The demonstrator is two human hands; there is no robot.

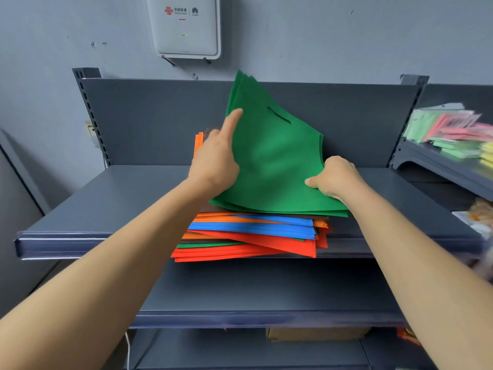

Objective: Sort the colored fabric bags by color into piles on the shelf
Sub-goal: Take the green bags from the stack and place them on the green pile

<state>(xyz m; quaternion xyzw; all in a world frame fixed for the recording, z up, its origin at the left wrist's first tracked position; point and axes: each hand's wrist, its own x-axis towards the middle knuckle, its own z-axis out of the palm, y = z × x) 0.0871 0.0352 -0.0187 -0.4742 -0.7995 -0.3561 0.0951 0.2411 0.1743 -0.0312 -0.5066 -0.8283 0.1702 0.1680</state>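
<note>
Shelving here is dark grey-blue metal, the slotted-upright kind, standing against a pale grey-blue wall [346, 36] with a few scuffs. A white router box [185, 26] hangs on the wall above it, small green light on.

The mixed stack of fabric bags [253, 236] sits on the upper shelf [88, 209], roughly in the middle, with its front edge poking out past the shelf lip. It's orange, blue, red and a bit of green, all layered messily.

On top, a bunch of green bags [269, 166] is tipped up towards the back panel. The left hand [213, 161] holds their left edge, one finger stretched straight up the front face and the others tucked round behind. The right hand [334, 177] clamps the lower right edge, thumb on top, fingers curled under.

Off to the right is a neighbouring shelf [437, 166] with blurry pastel packets [453, 129] in green, pink and yellow. Down below there's a lower shelf [266, 297], and a cardboard box [314, 334] under that.
</note>
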